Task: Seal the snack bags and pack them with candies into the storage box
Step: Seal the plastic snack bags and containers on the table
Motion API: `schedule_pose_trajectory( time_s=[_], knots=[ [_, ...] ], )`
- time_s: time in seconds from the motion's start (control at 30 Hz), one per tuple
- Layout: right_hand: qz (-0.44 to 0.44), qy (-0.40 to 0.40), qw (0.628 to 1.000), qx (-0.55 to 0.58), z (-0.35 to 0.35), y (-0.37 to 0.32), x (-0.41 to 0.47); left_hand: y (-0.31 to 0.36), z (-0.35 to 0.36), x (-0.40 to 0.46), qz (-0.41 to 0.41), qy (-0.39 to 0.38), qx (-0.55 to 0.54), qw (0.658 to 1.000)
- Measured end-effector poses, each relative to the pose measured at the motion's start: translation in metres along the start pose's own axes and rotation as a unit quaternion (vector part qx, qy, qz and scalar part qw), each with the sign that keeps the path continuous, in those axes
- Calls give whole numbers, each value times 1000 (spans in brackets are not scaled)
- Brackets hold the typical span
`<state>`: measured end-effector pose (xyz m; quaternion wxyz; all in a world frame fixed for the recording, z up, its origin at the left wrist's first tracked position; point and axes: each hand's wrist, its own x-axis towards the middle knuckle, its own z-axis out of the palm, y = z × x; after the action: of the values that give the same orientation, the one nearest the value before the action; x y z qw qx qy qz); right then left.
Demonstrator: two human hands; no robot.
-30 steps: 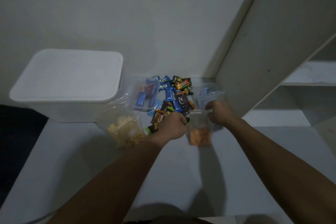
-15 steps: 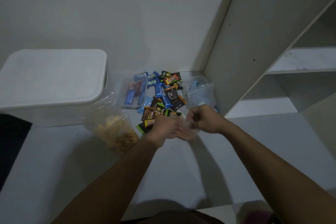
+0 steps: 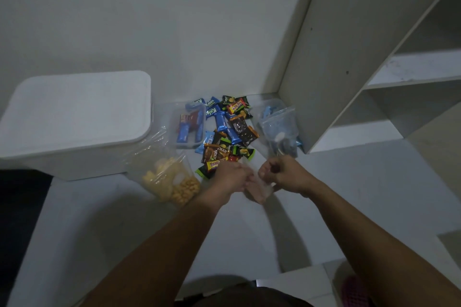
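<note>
My left hand (image 3: 230, 177) and my right hand (image 3: 282, 173) both pinch a small clear snack bag (image 3: 258, 190), held just above the floor; the bag is blurred and mostly hidden by my fingers. A pile of wrapped candies (image 3: 228, 132) lies just beyond my hands. To the left stands a clear bag of yellow snacks (image 3: 169, 177). Another clear bag with blue and dark contents (image 3: 280, 127) stands to the right of the candies. The white storage box (image 3: 74, 117) sits at far left with its lid on.
A small clear tray (image 3: 174, 122) holding blue and red bars lies between the storage box and the candies. A white shelf unit (image 3: 349, 57) rises on the right, close to the blue bag. The wall is straight ahead.
My hands drew the small bag away from the candy pile toward me and came closer together on its top. The orange contents seen a second ago are now blurred and hidden.
</note>
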<state>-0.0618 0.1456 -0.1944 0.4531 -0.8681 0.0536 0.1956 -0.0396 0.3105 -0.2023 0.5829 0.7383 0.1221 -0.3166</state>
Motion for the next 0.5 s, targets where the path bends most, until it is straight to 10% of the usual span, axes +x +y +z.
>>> schedule_pose_trajectory(
  time_s=[0.27,0.5],
  knots=[
    [-44,261,943,-200,10,-10,-12,10,2,-7,5,16,-21,1000],
    [-106,269,932,-220,0,-18,-12,15,-2,-2,72,70,6,995]
  ],
)
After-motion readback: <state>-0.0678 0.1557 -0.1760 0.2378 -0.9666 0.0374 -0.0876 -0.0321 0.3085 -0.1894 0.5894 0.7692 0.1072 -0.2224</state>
